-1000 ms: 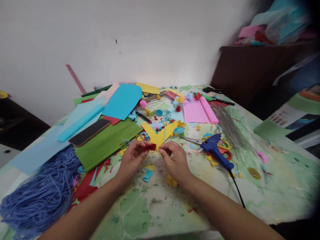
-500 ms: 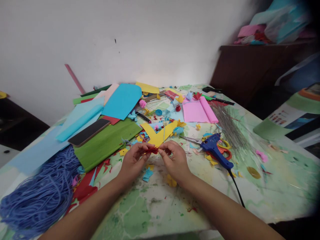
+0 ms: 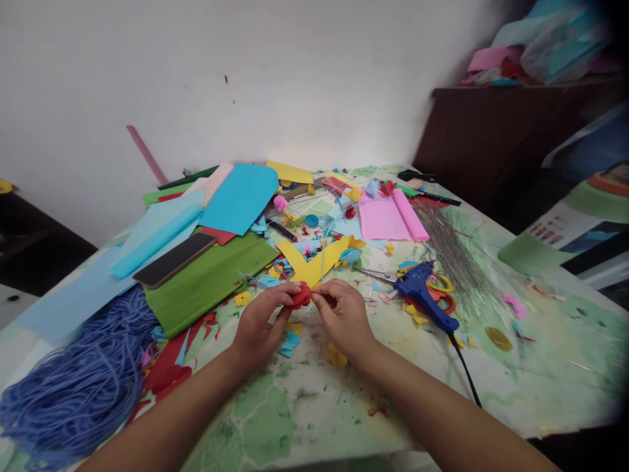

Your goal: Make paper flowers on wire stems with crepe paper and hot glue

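My left hand point(image 3: 260, 321) pinches a red paper flower point(image 3: 301, 296) with a scalloped edge between thumb and fingers. Close against the flower's right side, the fingertips of my right hand point(image 3: 344, 318) are pressed together; what they grip is too small to make out. A thin pale stem point(image 3: 323, 257) rises behind the right fingers, and whether it is held is unclear. Just beyond both hands lies a V-shaped piece of yellow paper point(image 3: 309, 272). Below the flower are a blue paper scrap point(image 3: 290, 343) and a yellow paper flower point(image 3: 337, 355).
To the right lie a blue glue gun point(image 3: 422, 295) with a black cord and scissors point(image 3: 445, 292), with thin wires point(image 3: 447, 242) behind. A phone point(image 3: 175, 260) rests on green paper point(image 3: 211, 278) at left, near blue yarn point(image 3: 83, 387). Pink paper point(image 3: 386, 218) lies farther back.
The red flower has turned from nearly edge-on to show its round face. My left fingers have shifted slightly on it, while my right hand stays almost in place.
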Motion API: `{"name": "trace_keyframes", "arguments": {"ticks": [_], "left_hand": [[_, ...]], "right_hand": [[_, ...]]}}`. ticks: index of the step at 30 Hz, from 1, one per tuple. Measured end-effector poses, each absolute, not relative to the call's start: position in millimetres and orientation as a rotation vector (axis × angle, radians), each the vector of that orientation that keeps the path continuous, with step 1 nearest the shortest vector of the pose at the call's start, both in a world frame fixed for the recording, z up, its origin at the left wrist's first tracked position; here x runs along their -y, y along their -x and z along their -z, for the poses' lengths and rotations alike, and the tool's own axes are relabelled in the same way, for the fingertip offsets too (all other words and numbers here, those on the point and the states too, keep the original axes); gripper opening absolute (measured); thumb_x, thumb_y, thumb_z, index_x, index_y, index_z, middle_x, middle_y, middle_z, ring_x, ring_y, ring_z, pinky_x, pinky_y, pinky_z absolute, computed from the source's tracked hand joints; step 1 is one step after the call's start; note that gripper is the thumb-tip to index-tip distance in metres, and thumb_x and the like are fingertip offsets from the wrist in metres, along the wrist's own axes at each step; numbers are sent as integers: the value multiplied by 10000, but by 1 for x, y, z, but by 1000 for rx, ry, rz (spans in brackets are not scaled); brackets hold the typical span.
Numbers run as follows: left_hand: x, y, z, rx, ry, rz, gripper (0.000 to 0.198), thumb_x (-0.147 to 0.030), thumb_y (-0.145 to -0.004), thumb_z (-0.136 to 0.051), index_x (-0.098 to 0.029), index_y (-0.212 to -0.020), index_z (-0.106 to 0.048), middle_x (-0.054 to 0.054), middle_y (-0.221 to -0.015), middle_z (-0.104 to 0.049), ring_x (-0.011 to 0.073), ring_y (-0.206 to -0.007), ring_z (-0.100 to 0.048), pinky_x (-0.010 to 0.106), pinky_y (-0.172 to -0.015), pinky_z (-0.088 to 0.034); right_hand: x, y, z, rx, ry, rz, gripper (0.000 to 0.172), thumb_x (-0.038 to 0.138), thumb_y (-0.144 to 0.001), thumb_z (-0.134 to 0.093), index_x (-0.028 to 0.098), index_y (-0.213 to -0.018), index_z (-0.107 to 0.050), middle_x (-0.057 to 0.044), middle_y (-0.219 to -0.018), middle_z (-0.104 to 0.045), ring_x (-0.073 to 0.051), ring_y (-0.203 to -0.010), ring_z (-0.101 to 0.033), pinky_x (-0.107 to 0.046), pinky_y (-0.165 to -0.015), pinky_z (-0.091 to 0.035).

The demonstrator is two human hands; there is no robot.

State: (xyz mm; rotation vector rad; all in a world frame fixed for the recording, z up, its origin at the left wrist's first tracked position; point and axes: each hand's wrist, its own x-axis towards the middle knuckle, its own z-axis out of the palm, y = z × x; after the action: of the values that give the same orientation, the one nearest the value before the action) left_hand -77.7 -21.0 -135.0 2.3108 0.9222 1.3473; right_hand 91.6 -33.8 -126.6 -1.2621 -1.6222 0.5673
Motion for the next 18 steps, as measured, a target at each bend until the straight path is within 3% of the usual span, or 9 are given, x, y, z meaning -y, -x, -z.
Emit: {"name": "trace_keyframes", "arguments": {"ticks": [10, 18], "left_hand": [[19, 78, 135, -812, -2450, -1316, 287, 25, -766, -496, -206, -935, -505, 77, -1029, -632, 173, -1050, -580, 353, -905, -473], [23, 77, 136, -983, -2174, -1300, 161, -70, -806, -510, -208, -882, -543, 46, -978, -660, 160, -954, -623, 325, -860, -494]], "right_hand": [[34, -91, 127, 1671, 1314, -520, 113, 130, -732, -533, 164, -651, -603, -11, -632, -560, -126, -616, -492, -240, -576, -359], [31, -90, 127, 1607, 1371, -522, 99, 138, -690, -534, 163, -608, -582, 1, -593, -541, -112, -571, -474, -231, -544, -341]]}}
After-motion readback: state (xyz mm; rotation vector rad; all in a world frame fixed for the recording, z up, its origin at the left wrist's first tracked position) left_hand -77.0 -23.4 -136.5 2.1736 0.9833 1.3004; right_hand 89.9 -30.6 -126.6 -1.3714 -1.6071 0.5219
